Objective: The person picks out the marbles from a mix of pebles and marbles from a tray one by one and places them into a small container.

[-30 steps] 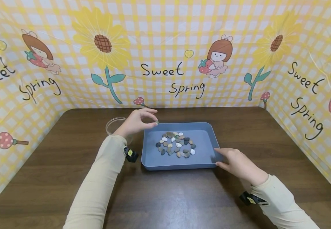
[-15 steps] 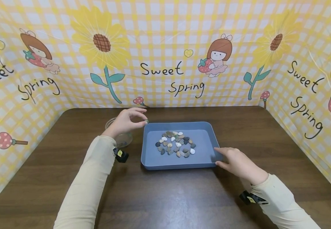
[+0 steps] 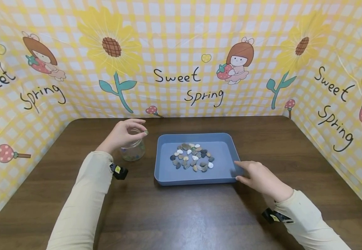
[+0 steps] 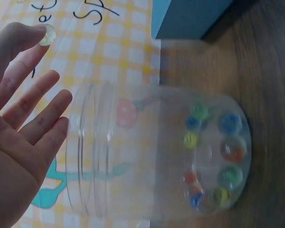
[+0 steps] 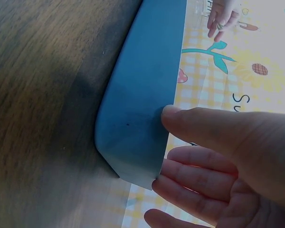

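Observation:
My left hand [image 3: 124,135] pinches a small clear marble [image 4: 48,35] between thumb and forefinger, its other fingers spread. In the head view this hand overlaps the mouth of a clear round jar [image 3: 132,152], covering part of the rim. Several coloured marbles lie at the jar's bottom, and the left wrist view shows them through the wall. My right hand [image 3: 257,178] holds the near right corner of a blue rectangular tray [image 3: 223,173]; the thumb is at the front wall, the fingers at the right side. Several pebbles [image 3: 195,158], white, grey, brown and black, lie spread inside the tray.
All stands on a dark brown wooden table [image 3: 181,215]. A yellow checked cloth [image 3: 174,45] with flowers and lettering walls in the back and both sides. The jar stands left of the tray, a small gap between them.
My left hand has moved left with the marble, from over the tray's far left corner to the jar. More of the jar's body shows now. My right hand and the tray have stayed put.

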Motion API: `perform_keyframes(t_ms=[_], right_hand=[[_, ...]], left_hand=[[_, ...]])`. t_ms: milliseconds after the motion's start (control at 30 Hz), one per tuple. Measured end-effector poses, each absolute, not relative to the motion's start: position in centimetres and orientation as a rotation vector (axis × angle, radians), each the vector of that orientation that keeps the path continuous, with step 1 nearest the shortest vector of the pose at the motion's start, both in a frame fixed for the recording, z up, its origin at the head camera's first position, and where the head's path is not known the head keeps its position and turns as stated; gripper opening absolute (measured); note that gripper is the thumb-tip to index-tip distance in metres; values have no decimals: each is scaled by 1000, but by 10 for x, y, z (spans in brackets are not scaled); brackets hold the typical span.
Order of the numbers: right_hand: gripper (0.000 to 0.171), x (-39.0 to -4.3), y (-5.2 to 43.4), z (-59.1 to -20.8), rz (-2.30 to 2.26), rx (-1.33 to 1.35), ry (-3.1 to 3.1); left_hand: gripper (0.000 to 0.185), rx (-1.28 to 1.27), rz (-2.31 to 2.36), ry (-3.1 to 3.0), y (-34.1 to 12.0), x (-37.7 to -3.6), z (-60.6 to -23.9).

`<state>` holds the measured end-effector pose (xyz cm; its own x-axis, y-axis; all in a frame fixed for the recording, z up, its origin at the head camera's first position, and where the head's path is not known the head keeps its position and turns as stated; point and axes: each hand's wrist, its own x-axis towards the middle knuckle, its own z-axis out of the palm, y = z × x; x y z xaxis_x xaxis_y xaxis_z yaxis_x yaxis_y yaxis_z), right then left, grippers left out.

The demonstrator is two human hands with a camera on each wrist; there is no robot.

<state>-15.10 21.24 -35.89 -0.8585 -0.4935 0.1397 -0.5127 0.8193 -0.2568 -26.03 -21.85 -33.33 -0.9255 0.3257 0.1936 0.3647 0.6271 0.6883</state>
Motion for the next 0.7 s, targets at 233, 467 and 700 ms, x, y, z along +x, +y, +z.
perform_keyframes(t_ms=[233,467,700], right_hand=[[43,-151,212,-359,447,810,-2930],[44,-151,212,-360,453,809,-2935],[44,-151,213,-362,445,801,-2929]], left_hand=[[27,-560,-1236,-2801,-237,-254,-335],[30,-524,-1248,-2782,-248,-250,-339],[27,-535,-1233,-2768,-255,-247,-343]])
